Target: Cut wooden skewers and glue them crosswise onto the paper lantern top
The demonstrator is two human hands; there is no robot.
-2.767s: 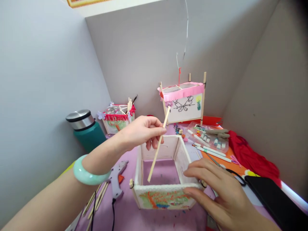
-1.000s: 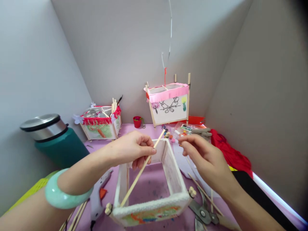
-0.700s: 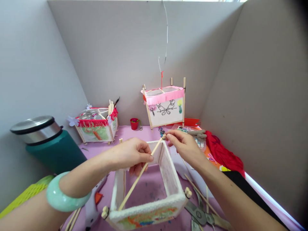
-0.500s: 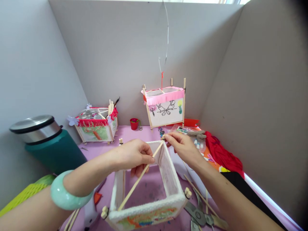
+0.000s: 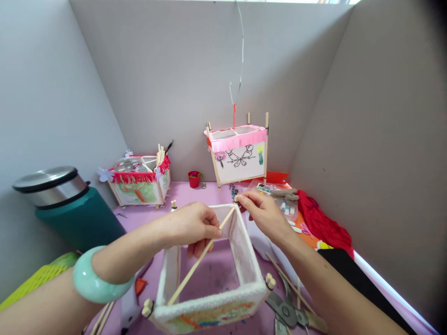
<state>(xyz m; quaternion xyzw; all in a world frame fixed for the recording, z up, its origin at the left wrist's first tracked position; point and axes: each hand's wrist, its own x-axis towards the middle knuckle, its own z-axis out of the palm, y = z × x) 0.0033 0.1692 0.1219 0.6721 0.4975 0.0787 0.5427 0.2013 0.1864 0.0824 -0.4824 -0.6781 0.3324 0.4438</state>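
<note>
While the stick (image 5: 190,278) lies slantwise over the open top of the box (image 5: 209,311), from near-left corner to far-right corner, we see the left hand (image 5: 193,225) pinching it past its middle, thumb and forefinger closed on it. The right hand (image 5: 267,214) is closed too, its fingertips (image 5: 244,201) nipping the stick's far tip just at the far-right corner post. The box stands on the purple table (image 5: 195,193), between the forearms. We judge the stick light, thin and stiff, liable to snap if bent, and smooth enough to roll in the fingers, so a pinch near each end suits it. The box looks light and frail, with paper walls on thin posts; we would hold it by posts or rim, not the panels. A glue gun (image 5: 134,298) lies left of the box and shears (image 5: 289,312) right of it. A flask (image 5: 70,209) stands far left, with two lanterns (image 5: 239,156) at the back wall and red cloth (image 5: 328,223) to the right.
</note>
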